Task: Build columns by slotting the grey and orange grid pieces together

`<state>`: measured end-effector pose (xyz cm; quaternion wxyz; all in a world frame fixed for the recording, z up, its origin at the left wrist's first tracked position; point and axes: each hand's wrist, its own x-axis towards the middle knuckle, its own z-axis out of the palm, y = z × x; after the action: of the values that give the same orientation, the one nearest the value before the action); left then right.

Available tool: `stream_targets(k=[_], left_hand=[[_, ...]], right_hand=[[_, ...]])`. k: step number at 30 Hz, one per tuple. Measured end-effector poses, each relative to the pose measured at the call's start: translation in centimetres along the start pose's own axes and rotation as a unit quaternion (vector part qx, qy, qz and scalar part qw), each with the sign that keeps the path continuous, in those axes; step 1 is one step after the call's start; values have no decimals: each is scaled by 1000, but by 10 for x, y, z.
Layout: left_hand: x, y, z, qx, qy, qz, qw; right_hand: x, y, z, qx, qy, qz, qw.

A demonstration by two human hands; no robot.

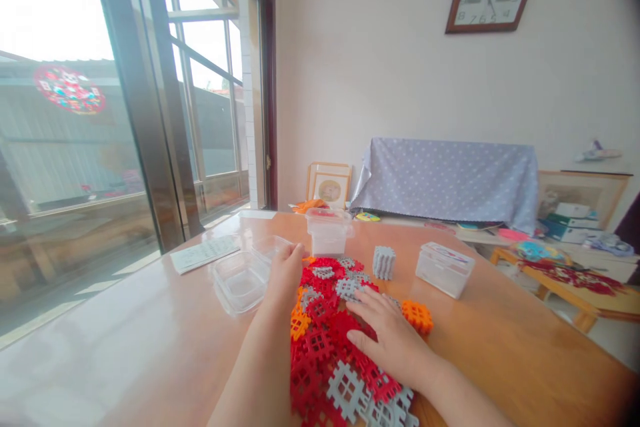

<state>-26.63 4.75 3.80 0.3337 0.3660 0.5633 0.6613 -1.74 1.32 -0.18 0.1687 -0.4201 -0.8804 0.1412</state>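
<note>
Tiles (pixel 325 340) lie in a loose heap of red, grey and orange on the table (pixel 150 347) right in front of me. My right hand (pixel 393 340) rests flat on the red ones, palm down, fingers a little spread, holding nothing I can see. My left hand (pixel 285 270) is at the far left edge of the heap, just beside the rim of the open tub (pixel 240 280). I see only its back, so I cannot tell whether the fingers are closed on a tile, on the rim or on nothing.

By my reading, little is sorted yet. One grey stack (pixel 384 261) stands apart beyond the heap, an orange stack (pixel 417 317) sits just beside my right hand, and the open tub looks empty. The bulk of the pieces is loose and mixed.

A second tub (pixel 327 233) behind the heap and a lidded box (pixel 444 270) off to the right are cloudy, so I cannot make out their contents. The bottom edge cuts off the nearest tiles and both forearms, and the print on the sheet (pixel 205 253) is too small to read
</note>
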Motion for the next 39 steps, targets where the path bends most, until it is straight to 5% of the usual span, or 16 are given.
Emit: stream_targets(k=[7,14,21,39], left_hand=[[13,3,-13,-215,84,-80,970],[21,0,-17,-276,106,-96,951],[19,1,-19,-303,95,-100,943],[18,3,-15,-297,97,-120,943]], right_hand=[[15,-35,0,33,-23,-28,999],[74,-70,19,57,-33,-48,997],[111,-63,44,33,-89,-47,994],[129,-41,39,147,32,-5,989]])
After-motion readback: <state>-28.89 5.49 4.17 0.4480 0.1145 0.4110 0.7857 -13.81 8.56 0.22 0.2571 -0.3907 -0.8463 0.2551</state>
